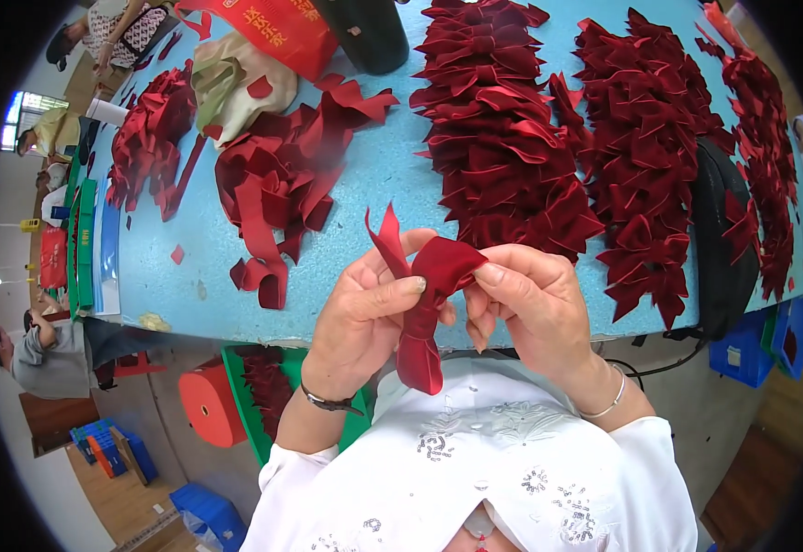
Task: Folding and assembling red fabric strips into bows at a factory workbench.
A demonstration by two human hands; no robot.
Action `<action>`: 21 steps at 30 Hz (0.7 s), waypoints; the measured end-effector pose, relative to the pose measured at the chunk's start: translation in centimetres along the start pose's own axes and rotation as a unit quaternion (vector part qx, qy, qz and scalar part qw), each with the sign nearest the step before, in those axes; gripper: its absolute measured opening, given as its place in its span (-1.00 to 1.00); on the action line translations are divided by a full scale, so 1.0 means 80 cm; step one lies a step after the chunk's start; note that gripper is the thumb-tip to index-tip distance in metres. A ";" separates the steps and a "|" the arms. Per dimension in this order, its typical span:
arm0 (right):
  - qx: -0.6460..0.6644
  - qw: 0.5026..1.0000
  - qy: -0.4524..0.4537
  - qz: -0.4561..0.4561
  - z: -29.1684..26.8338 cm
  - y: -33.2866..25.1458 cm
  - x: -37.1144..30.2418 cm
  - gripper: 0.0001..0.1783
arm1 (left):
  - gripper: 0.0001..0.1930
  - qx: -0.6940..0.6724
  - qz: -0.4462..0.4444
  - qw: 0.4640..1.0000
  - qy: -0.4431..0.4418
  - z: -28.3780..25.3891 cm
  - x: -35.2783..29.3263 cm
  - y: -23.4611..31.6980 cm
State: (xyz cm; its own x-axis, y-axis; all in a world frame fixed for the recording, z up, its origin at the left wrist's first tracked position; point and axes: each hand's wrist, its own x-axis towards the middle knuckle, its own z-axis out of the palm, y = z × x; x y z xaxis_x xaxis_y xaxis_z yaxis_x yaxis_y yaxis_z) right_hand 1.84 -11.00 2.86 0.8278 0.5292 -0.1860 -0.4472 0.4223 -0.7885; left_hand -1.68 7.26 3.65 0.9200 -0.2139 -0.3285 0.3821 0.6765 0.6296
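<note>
Above the near edge of the table, a dark red velvet ribbon (pixel 449 262) is folded over between my two hands, one loop hanging down and a pointed tail standing up at the left. My left hand (pixel 357 311) is closed on the ribbon's middle, thumb on top. My right hand (pixel 546 293) pinches the fold's right end between thumb and finger. Beyond my left hand lies a loose pile of cut red ribbon strips (pixel 277 175). Past my right hand, finished velvet bows (pixel 502 120) lie overlapped in a long row, with another row of bows (pixel 642 147) to its right.
On the blue table (pixel 180 285) stand a dark cylindrical container (pixel 367 39), a red bag (pixel 277 37) and a cream cloth bundle (pixel 263 78). A black bag (pixel 731 244) sits at the right edge. Below are a green crate (pixel 237 368) and blue bins (pixel 742 348). Other people are at the left.
</note>
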 end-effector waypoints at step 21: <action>0.001 0.999 0.006 0.043 0.001 -0.002 0.013 -0.82 | -0.53 -0.033 -0.031 0.999 -0.029 -0.012 0.003 0.003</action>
State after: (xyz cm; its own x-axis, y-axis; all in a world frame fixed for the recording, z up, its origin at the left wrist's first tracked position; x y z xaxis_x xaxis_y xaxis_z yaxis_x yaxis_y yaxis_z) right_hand 2.76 -10.46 2.85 0.7906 0.5548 -0.2591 -0.5167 0.3775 -0.7685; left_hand -1.43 8.05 3.01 0.8993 -0.2958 -0.3222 0.4330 0.7061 0.5604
